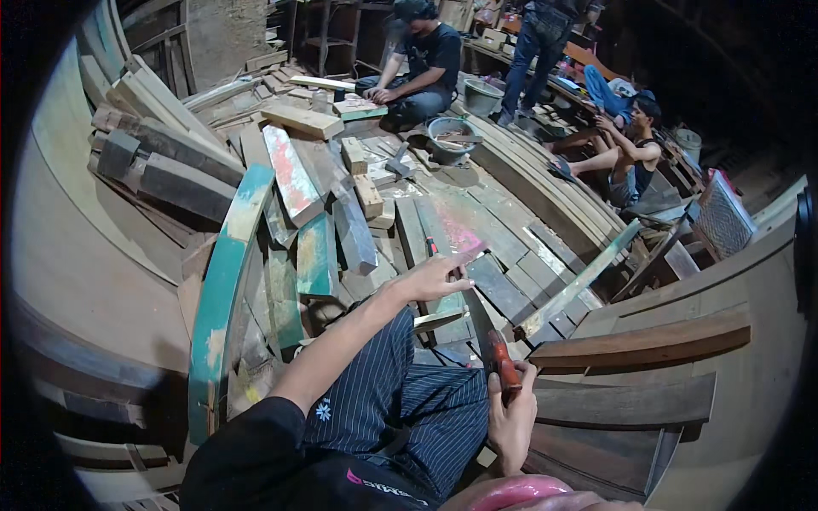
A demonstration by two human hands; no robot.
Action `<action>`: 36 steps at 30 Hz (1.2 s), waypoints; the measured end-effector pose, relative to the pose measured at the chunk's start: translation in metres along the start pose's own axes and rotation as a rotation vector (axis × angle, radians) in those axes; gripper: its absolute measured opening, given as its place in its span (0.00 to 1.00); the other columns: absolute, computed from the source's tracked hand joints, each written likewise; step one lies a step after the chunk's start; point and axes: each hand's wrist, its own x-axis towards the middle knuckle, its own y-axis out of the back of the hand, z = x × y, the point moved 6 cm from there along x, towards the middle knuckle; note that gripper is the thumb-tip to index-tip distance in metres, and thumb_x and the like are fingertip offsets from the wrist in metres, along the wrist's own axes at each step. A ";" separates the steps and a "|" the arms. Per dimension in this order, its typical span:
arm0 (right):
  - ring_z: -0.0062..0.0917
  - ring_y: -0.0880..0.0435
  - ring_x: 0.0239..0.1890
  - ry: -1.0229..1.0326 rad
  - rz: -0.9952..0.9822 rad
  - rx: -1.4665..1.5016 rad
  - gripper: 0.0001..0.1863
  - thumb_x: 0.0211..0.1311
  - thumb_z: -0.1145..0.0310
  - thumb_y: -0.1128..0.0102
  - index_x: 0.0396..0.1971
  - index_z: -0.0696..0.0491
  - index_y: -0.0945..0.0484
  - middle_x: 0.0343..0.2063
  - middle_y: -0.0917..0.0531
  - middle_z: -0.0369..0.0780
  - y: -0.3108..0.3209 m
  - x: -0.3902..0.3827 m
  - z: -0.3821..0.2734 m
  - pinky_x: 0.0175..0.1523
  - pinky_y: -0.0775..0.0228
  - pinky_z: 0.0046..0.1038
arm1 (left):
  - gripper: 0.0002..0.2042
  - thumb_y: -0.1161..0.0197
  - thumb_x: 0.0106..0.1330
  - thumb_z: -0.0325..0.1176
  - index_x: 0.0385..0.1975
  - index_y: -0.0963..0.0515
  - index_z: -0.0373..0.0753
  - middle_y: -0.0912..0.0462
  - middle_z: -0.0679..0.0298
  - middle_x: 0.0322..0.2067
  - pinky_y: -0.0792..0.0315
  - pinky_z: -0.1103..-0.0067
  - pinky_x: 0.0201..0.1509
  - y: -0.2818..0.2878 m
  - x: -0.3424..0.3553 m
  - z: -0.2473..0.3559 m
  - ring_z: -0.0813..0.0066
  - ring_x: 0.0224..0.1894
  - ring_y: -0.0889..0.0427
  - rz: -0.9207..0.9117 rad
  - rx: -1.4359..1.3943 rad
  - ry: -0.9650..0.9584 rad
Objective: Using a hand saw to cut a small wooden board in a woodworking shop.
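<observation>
Right hand (511,409) gripping a red-handled saw (490,341), left hand (439,277) steadying a plank (456,230).

Right fingers are clenched round the handle, the blade running up toward the left hand, which lies flat on the plank's near end with fingers spread. Just beyond lie painted boards (294,175); farther off, a seated person works beside a bucket (450,136).

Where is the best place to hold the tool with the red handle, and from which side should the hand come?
Grip the red handle, the thick rounded end nearest the person, coming from below in the picture, as the right hand does now. The dark blade runs up and away toward the left hand on the plank, so I would keep fingers off it.
</observation>
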 end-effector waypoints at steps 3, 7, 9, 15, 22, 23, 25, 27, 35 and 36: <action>0.55 0.20 0.30 -0.020 0.000 0.032 0.19 0.66 0.59 0.45 0.50 0.55 0.34 0.21 0.21 0.54 -0.001 -0.001 0.001 0.36 0.33 0.45 | 0.27 0.40 0.62 0.38 0.63 0.32 0.43 0.19 0.47 0.29 0.27 0.66 0.37 -0.016 -0.006 -0.005 0.55 0.34 0.19 -0.268 0.009 0.040; 0.55 0.20 0.31 -0.018 0.017 0.022 0.19 0.66 0.59 0.45 0.50 0.55 0.35 0.22 0.21 0.54 0.000 -0.002 -0.001 0.36 0.33 0.46 | 0.27 0.41 0.58 0.34 0.61 0.30 0.41 0.20 0.43 0.29 0.27 0.64 0.38 -0.031 -0.017 -0.021 0.51 0.32 0.20 -0.540 0.238 0.136; 0.55 0.20 0.31 -0.008 0.026 0.021 0.19 0.66 0.60 0.45 0.50 0.55 0.34 0.23 0.20 0.54 0.001 -0.002 -0.002 0.37 0.33 0.46 | 0.27 0.41 0.58 0.34 0.61 0.30 0.40 0.20 0.42 0.29 0.27 0.63 0.38 -0.031 -0.016 -0.026 0.50 0.32 0.20 -0.493 0.174 0.160; 0.55 0.20 0.30 -0.022 0.010 0.035 0.18 0.66 0.60 0.46 0.48 0.56 0.34 0.22 0.21 0.53 0.001 -0.001 -0.003 0.36 0.33 0.45 | 0.25 0.41 0.60 0.33 0.59 0.30 0.37 0.20 0.41 0.29 0.27 0.63 0.35 -0.033 -0.015 -0.034 0.51 0.27 0.19 -0.445 0.148 0.103; 0.52 0.20 0.34 -0.050 0.009 -0.002 0.19 0.66 0.60 0.43 0.48 0.56 0.34 0.27 0.20 0.54 0.003 0.000 0.002 0.39 0.31 0.41 | 0.24 0.42 0.62 0.33 0.58 0.31 0.32 0.19 0.41 0.38 0.23 0.66 0.39 -0.029 -0.013 -0.032 0.52 0.31 0.16 -0.442 0.079 0.192; 0.53 0.21 0.31 -0.039 0.024 -0.014 0.18 0.66 0.60 0.43 0.46 0.56 0.34 0.24 0.21 0.53 0.003 -0.001 0.001 0.37 0.32 0.43 | 0.24 0.43 0.62 0.33 0.58 0.30 0.32 0.19 0.42 0.38 0.24 0.66 0.40 -0.027 -0.011 -0.025 0.53 0.31 0.16 -0.398 0.127 0.096; 0.54 0.21 0.29 -0.036 0.013 -0.016 0.18 0.66 0.60 0.44 0.47 0.56 0.35 0.21 0.21 0.53 0.002 -0.001 0.002 0.36 0.33 0.45 | 0.23 0.44 0.63 0.34 0.57 0.30 0.33 0.19 0.44 0.36 0.23 0.66 0.41 -0.026 -0.009 -0.022 0.53 0.30 0.16 -0.387 0.092 0.095; 0.55 0.21 0.27 -0.004 0.011 -0.032 0.17 0.67 0.61 0.45 0.46 0.57 0.35 0.17 0.22 0.52 0.001 -0.001 0.000 0.34 0.34 0.48 | 0.23 0.44 0.63 0.34 0.58 0.30 0.33 0.19 0.44 0.35 0.24 0.66 0.41 -0.027 -0.007 -0.019 0.53 0.30 0.16 -0.379 0.109 0.083; 0.55 0.22 0.28 -0.034 0.011 -0.037 0.18 0.66 0.60 0.44 0.45 0.56 0.35 0.19 0.22 0.54 0.001 -0.001 0.005 0.34 0.35 0.48 | 0.17 0.43 0.61 0.30 0.51 0.22 0.40 0.17 0.50 0.39 0.24 0.67 0.43 -0.015 0.010 0.007 0.60 0.36 0.15 -0.023 0.040 -0.045; 0.55 0.22 0.28 -0.038 0.005 -0.031 0.18 0.66 0.60 0.44 0.45 0.56 0.35 0.19 0.22 0.54 0.000 -0.001 0.006 0.34 0.35 0.48 | 0.17 0.43 0.61 0.30 0.51 0.22 0.40 0.17 0.50 0.39 0.24 0.67 0.43 -0.016 0.011 0.011 0.60 0.36 0.15 -0.036 0.056 -0.029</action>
